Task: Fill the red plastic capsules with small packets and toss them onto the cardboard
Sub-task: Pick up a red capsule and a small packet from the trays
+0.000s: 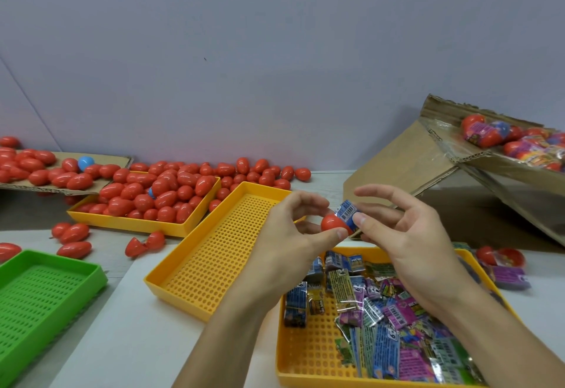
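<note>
Both hands meet above the table: the left hand (pixel 293 228) pinches one red capsule (pixel 334 225) while the right hand (pixel 406 234) pinches one blue packet (pixel 350 214) against it. Three yellow trays and one green tray (pixel 46 293) show, the green one cut off at the frame's edge. Capsules on the cardboard (pixel 91 187) are too many to count.

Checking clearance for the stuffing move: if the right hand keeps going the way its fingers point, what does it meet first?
The right hand points left and pinches a blue packet, which already seems to touch the red capsule in the left hand.
</note>
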Available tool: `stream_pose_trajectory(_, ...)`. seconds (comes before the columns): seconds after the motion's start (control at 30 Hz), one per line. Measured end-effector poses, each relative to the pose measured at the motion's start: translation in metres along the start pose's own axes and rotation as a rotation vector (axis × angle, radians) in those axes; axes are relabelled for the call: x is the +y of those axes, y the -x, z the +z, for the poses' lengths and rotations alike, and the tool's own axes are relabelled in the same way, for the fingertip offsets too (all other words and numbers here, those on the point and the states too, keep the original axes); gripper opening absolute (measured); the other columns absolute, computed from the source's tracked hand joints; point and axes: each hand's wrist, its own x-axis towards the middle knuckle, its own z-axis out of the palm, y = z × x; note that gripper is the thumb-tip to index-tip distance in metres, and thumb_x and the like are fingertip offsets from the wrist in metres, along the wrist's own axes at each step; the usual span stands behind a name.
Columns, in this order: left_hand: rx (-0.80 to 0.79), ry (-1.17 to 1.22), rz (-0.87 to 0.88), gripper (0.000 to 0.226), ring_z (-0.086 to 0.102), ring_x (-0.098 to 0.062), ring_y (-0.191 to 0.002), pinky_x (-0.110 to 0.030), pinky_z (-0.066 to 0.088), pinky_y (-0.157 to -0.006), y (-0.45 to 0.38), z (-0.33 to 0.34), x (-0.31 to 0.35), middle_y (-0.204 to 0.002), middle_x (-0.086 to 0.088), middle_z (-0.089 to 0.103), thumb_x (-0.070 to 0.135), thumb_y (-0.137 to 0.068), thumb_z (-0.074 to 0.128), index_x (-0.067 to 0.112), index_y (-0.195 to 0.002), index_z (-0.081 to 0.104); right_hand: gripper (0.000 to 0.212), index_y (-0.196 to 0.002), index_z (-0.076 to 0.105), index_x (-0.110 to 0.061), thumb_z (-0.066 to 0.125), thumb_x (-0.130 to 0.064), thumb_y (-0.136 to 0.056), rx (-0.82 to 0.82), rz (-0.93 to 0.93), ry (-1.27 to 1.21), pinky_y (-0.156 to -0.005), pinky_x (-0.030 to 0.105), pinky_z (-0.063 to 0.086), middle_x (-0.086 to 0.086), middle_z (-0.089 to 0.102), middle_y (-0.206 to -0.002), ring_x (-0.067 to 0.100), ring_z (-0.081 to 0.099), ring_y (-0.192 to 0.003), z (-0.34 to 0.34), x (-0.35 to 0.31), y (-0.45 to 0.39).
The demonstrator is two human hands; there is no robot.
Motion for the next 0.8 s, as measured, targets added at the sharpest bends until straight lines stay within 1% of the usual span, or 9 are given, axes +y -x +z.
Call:
stream_pose_trajectory(0.1, 0.004, 0.001, -0.001, 0.039, 0.069, -0.009, -0.081, -0.017, 0.054, -0.067, 0.0003, -0.0001, -0.0001, -0.103, 0.01, 0.07, 0.017, -0.076, 0.085, 0.026, -0.107, 0.064, 0.03, -0.105, 0.071, -0.031, 0.07, -0.006, -0.088, -0.01, -0.016, 0.047, -0.075, 0.015, 0.055, -0.006, 0.077, -0.099, 0.007, 0.072, -0.098, 0.0005, -0.0005, 0.0002)
stream_pose_trajectory(0.13, 0.004, 0.002, 0.0, 0.038, 0.069, -0.008, -0.08, -0.018, 0.055, -0.068, 0.0003, 0.0, -0.0002, -0.102, 0.01, 0.07, 0.017, -0.076, 0.085, 0.026, -0.106, 0.064, 0.03, -0.105, 0.071, -0.031, 0.07, -0.006, -0.088, -0.013, -0.022, 0.067, -0.077, 0.015, 0.055, -0.007, 0.077, -0.099, 0.007, 0.072, -0.098, 0.0007, -0.0011, 0.0003)
stream_pose_trajectory(0.23, -0.008, -0.003, 0.009, 0.034, 0.07, -0.011, -0.084, -0.021, 0.057, -0.071, 0.0004, 0.0004, -0.0011, -0.102, 0.009, 0.071, 0.016, -0.078, 0.083, 0.028, -0.105, 0.066, 0.03, -0.105, 0.07, -0.033, 0.07, -0.008, -0.089, -0.022, -0.042, 0.131, -0.081, 0.025, 0.058, -0.01, 0.077, -0.099, 0.007, 0.072, -0.098, 0.0019, -0.0037, 0.0016)
stream_pose_trajectory(0.3, -0.025, 0.003, 0.017, 0.028, 0.071, -0.013, -0.087, -0.024, 0.059, -0.074, 0.0003, 0.0013, -0.0009, -0.102, 0.007, 0.072, 0.018, -0.081, 0.08, 0.027, -0.105, 0.068, 0.029, -0.106, 0.069, -0.032, 0.07, -0.008, -0.089, -0.022, -0.058, 0.158, -0.086, 0.028, 0.055, -0.014, 0.076, -0.099, 0.005, 0.071, -0.098, 0.0031, -0.0053, 0.0027)
stream_pose_trajectory(0.37, -0.034, 0.045, 0.018, 0.022, 0.073, -0.013, -0.088, -0.027, 0.061, -0.076, 0.0, 0.0029, -0.0007, -0.102, 0.005, 0.072, 0.022, -0.086, 0.076, 0.023, -0.107, 0.07, 0.028, -0.106, 0.069, -0.031, 0.069, -0.008, -0.089, -0.02, -0.069, 0.174, -0.087, 0.031, 0.055, -0.015, 0.076, -0.099, 0.005, 0.071, -0.098, 0.0039, -0.0064, 0.0033)
stream_pose_trajectory(0.47, -0.026, 0.099, 0.002, 0.021, 0.074, -0.013, -0.089, -0.027, 0.061, -0.079, -0.0005, 0.0056, -0.0015, -0.099, 0.002, 0.073, 0.024, -0.09, 0.071, 0.015, -0.109, 0.071, 0.028, -0.106, 0.069, -0.03, 0.07, -0.008, -0.089, -0.019, -0.083, 0.197, -0.087, 0.035, 0.056, -0.013, 0.077, -0.098, 0.008, 0.072, -0.096, 0.0048, -0.0073, 0.0039)
stream_pose_trajectory(0.6, -0.041, 0.13, -0.024, 0.013, 0.074, -0.015, -0.088, -0.029, 0.061, -0.082, -0.0004, 0.0071, -0.0035, -0.091, 0.0, 0.075, 0.021, -0.092, 0.069, 0.014, -0.102, 0.073, 0.028, -0.106, 0.068, -0.031, 0.071, -0.01, -0.088, -0.005, -0.124, 0.264, -0.077, 0.038, 0.061, -0.014, 0.076, -0.095, 0.013, 0.073, -0.088, 0.0068, -0.0075, 0.005)
stream_pose_trajectory(0.7, -0.024, 0.181, -0.032, 0.013, 0.074, -0.016, -0.088, -0.025, 0.06, -0.078, -0.0006, 0.0073, -0.0029, -0.091, -0.002, 0.074, 0.02, -0.09, 0.071, 0.014, -0.101, 0.073, 0.031, -0.106, 0.068, -0.032, 0.074, -0.01, -0.086, 0.004, -0.142, 0.255, -0.079, 0.035, 0.06, -0.013, 0.076, -0.098, 0.011, 0.072, -0.089, 0.0077, -0.0081, 0.0056)
stream_pose_trajectory(0.8, 0.0, 0.231, -0.032, 0.014, 0.074, -0.017, -0.091, -0.024, 0.059, -0.079, -0.0004, 0.0078, -0.0019, -0.094, -0.004, 0.074, 0.02, -0.091, 0.07, 0.012, -0.103, 0.072, 0.034, -0.107, 0.068, -0.032, 0.077, -0.01, -0.083, 0.02, -0.154, 0.23, -0.079, 0.034, 0.061, -0.013, 0.075, -0.1, 0.011, 0.072, -0.095, 0.0086, -0.009, 0.0056)
